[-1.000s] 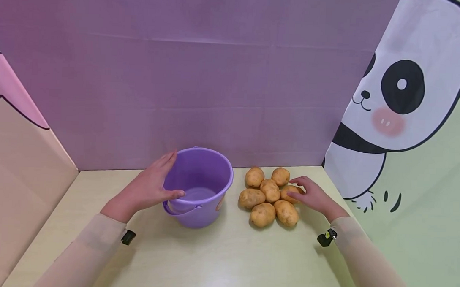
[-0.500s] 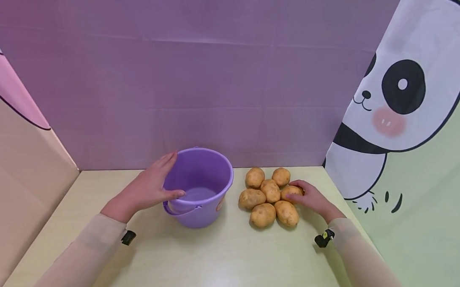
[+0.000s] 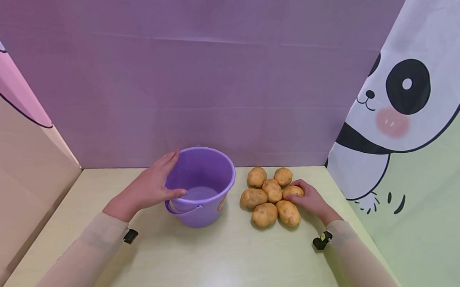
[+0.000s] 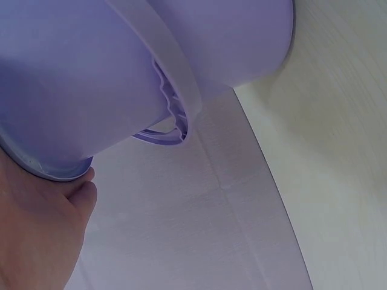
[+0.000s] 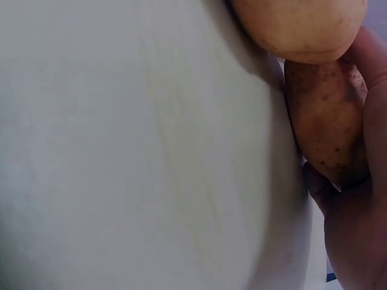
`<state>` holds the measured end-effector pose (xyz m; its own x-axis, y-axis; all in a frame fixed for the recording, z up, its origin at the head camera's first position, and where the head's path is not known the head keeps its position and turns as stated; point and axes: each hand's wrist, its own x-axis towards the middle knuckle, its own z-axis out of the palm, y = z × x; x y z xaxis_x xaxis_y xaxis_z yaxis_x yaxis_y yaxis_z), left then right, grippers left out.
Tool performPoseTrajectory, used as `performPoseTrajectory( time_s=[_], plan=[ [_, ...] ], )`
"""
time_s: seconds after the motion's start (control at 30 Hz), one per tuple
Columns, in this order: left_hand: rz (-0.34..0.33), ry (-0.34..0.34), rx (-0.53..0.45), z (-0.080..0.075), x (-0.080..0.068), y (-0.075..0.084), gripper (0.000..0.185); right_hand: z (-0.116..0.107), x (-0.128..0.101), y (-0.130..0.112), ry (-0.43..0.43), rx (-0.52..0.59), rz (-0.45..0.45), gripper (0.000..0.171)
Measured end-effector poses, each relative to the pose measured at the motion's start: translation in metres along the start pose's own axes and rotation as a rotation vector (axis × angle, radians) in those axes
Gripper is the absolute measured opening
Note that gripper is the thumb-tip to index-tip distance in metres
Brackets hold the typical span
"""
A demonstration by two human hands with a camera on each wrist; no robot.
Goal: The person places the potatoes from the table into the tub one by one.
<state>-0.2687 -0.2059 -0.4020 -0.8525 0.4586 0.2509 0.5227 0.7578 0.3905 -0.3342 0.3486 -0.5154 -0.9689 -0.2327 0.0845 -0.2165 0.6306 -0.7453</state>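
Two hands at work on a pale yellow-green table (image 3: 218,261). The left hand (image 3: 146,189) lies against the left side of a purple bucket (image 3: 210,176), fingers straight along the outer wall and the thumb hooked over the near rim; the left wrist view shows fingertips touching the rim from below. The right hand (image 3: 311,201) curls round a potato (image 3: 294,191) at the right edge of the heap, thumb and fingers closed about it; the right wrist view shows the potato (image 5: 326,130) pinched while it rests on the table beside a neighbour.

Count: one bucket, upright, left of centre, its handle (image 3: 183,209) folded down at the front. Six potatoes, touching in a cluster just right of the bucket, the gripped one among them. One purple back panel (image 3: 202,75); one panda panel (image 3: 402,103) at right; one pink and tan panel (image 3: 20,153) at left
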Motion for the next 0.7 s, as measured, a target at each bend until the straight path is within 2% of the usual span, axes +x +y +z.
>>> performPoseTrajectory(
  time_s=[0.17,0.47,0.7],
  plan=[
    [-0.003,0.001,-0.004,0.001,0.000,0.000,0.117,0.001,-0.001,0.003,0.009,0.025,0.008,0.047],
    [0.001,0.017,0.000,-0.001,-0.001,0.005,0.118,-0.005,-0.006,-0.004,0.025,-0.006,0.009,0.051],
    [-0.004,0.008,0.008,-0.004,-0.002,0.007,0.118,-0.017,-0.009,-0.017,0.055,0.066,-0.028,0.045]
  ],
)
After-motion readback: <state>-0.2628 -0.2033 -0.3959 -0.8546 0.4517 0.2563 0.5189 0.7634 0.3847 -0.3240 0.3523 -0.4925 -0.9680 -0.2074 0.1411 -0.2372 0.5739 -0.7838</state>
